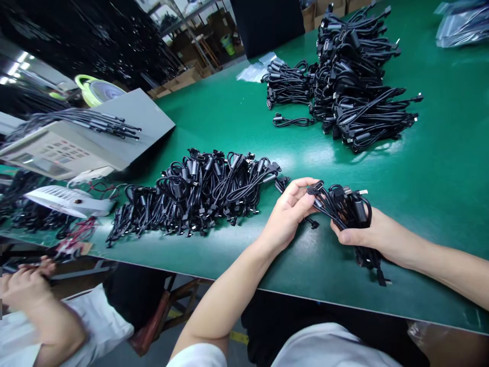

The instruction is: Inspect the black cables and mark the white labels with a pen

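1. One green worktable (446,163) stretched across the view, bearing everything the hands worked among.
2. Beyond the hands, toward the far edge, a tall heap of coiled black cables (351,86) lay stacked, connector ends poking outward.
3. Left of the hands, a long pile of black cables (191,196) spread along the table's near side.
4. Past that pile's left end stood a gray-and-white instrument box (141,125), tilted in the view, with thin dark leads (103,122) lying over its top.
5. At lower left, a co-worker's hands (26,285) showed below the table edge.
6. Above the near part of the table, a bundle of black cables (357,211) sat in the right hand (382,237), whose fingers curled around it, thumb laid across the front.
7. The left hand (290,209), just beside it, pinched a black cable connector (316,187) between thumb and fingertips.
8. Near the tall heap's left side, one small coiled cable (292,121) lay flat.
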### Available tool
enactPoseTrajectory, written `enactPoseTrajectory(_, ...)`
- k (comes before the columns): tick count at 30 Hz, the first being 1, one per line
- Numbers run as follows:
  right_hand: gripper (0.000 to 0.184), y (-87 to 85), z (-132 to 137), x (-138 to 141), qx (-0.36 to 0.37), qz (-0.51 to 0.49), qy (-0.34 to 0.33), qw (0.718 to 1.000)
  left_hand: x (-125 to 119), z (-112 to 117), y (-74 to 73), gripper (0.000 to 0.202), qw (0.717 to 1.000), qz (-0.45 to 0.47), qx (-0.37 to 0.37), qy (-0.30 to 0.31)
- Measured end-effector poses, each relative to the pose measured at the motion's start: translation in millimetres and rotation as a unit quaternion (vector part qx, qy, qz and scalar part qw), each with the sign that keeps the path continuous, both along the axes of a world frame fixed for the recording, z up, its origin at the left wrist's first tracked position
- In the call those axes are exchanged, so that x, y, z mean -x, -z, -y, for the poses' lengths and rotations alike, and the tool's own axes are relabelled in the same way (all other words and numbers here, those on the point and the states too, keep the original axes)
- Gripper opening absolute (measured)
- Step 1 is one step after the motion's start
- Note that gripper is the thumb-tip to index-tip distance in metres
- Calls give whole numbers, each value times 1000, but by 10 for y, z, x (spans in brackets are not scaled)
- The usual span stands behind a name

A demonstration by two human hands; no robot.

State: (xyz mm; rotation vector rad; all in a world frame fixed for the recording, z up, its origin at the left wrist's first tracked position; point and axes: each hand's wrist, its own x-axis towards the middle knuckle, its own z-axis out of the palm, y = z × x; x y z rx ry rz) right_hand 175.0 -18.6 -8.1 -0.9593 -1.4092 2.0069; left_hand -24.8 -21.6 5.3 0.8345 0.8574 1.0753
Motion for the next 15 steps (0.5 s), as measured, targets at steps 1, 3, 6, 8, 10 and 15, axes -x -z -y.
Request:
enactPoseTrajectory(1,39,8,-3,-2,0,0,5,1000,-1,-1,0,24,1000,6,2,3)
enactPoseTrajectory(3,37,28,-7,-7,6,-4,13,1000,2,-1,8,24,1000,10,3,2)
enactPoseTrajectory(6,32,40,-6,-8,22,-15,8,1000,13,5,40,25,1000,-13,-7,13)
enactPoseTrajectory(8,31,25,1,-1,30,-15,10,999,19,14,67,27,998,-40,-27,34)
enactPoseTrajectory(10,28,-3,0,9,48,-20,24,998,21,24,88,32,996,-64,-47,44)
enactPoseTrajectory(15,21,-63,-94,-7,117,-111,138,977,-4,56,66,44,991,-105,-44,63)
